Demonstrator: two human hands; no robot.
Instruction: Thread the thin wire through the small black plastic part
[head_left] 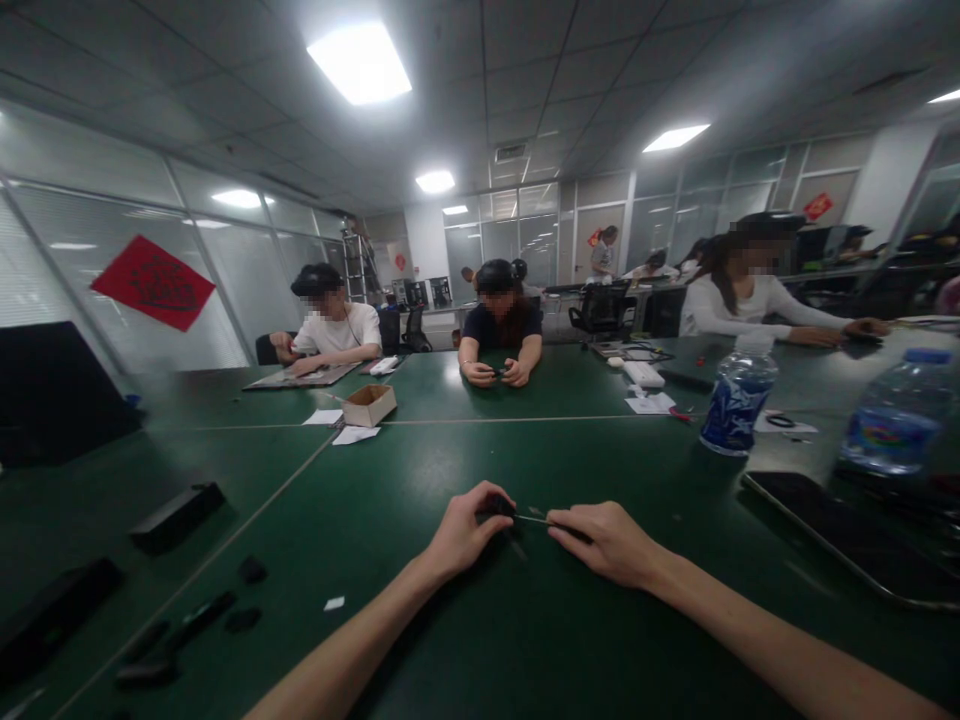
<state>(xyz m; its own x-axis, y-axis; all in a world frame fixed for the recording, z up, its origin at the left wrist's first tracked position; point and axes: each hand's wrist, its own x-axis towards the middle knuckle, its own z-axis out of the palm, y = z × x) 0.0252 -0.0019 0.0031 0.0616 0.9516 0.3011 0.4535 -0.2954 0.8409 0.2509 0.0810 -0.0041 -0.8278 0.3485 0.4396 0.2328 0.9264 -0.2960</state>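
Note:
My left hand (471,528) is closed around a small black part (504,506), its thumb and fingers pinching it just above the green table (450,640). Facing it from the right, my right hand (600,540) grips what looks like a screwdriver (532,519). Only the thin metal shaft shows; its handle is hidden in my fingers. The shaft points left and its tip meets the black part or lies right beside it; the exact contact is too small to tell.
Black pieces (199,618) and black blocks (177,516) lie to the left, near a white paper scrap (334,603). A phone (847,535) and two water bottles (739,398) stand or lie right. Ahead are a cardboard box (369,405) and seated co-workers (501,325).

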